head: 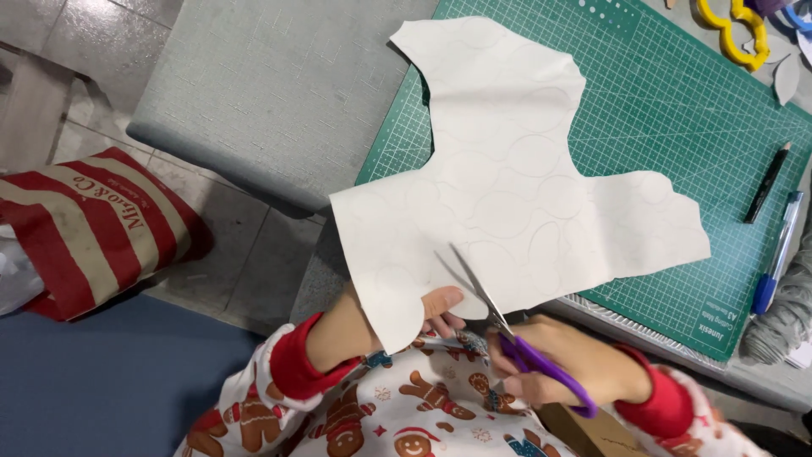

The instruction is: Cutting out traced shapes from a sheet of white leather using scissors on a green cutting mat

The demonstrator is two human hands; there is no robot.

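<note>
A large white sheet of paper (507, 178) with faint pencilled ovals on it is held up over the green cutting mat (677, 110). My left hand (436, 309) pinches the sheet's lower edge from beneath, thumb on top. My right hand (567, 364) grips purple-handled scissors (507, 326). Their open blades bite into the bottom edge of the paper next to my left thumb. Both sleeves are white with gingerbread figures and red cuffs.
A black pencil (767, 182) and a blue pen (776, 254) lie at the mat's right side. Yellow cutters (736, 34) sit top right. The grey table (271, 93) ends at left; a red-and-white striped bag (93, 228) lies on the floor.
</note>
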